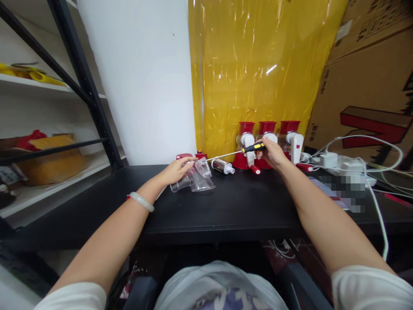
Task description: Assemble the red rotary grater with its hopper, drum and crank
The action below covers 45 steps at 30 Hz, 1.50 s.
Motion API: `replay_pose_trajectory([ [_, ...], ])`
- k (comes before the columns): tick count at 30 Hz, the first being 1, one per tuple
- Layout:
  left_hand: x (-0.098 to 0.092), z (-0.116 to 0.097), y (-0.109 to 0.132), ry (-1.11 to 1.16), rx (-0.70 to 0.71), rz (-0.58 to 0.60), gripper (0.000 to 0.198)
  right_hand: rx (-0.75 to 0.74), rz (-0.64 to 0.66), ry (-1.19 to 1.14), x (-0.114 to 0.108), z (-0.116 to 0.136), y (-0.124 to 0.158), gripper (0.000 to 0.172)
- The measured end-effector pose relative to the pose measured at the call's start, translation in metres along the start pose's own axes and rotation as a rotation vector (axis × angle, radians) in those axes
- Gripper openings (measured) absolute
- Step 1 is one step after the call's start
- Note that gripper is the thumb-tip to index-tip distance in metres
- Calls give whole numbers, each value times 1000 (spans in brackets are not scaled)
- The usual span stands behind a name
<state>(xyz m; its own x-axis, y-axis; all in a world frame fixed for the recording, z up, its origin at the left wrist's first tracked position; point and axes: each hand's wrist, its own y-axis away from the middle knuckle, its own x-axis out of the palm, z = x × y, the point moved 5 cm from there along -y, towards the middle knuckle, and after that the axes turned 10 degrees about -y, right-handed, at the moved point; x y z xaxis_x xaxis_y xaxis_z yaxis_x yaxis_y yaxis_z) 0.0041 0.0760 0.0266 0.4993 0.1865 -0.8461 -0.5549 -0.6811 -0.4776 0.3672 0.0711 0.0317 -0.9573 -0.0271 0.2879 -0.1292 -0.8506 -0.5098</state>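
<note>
My right hand is closed round the black-and-yellow handle of a screwdriver. Its long metal shaft points left, ending close to the fingertips of my left hand. That hand is closed on a clear plastic housing that lies on its side on the black table; the thumb is hidden. Red parts show just behind the left fingers. Beside the housing, to its right, lies a metal grater drum with a pale end piece.
Three red-and-white rotary graters with crank handles stand along the back of the black table. White cables and plugs crowd the right side near a large cardboard box. A shelf rack stands at left.
</note>
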Motion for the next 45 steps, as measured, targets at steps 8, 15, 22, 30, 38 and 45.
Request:
replay_pose_trajectory([
  [8,-1,-8,2,-57,47,-20,50,42,-20,-114,0,-2,0,27],
  [15,0,-9,2,-52,46,-11,49,-39,-82,97,-6,-3,-2,40],
  [22,-1,-7,2,-70,34,-64,49,4,-34,-42,-1,-2,-1,29],
  [30,0,-9,1,-92,37,-89,50,-49,-79,98,-5,-2,-2,41],
  [38,-3,-9,2,-135,12,-133,50,19,-46,5,2,-2,-1,22],
  [45,-1,-6,1,-170,18,-151,54,-7,-55,138,-3,-8,-3,37],
])
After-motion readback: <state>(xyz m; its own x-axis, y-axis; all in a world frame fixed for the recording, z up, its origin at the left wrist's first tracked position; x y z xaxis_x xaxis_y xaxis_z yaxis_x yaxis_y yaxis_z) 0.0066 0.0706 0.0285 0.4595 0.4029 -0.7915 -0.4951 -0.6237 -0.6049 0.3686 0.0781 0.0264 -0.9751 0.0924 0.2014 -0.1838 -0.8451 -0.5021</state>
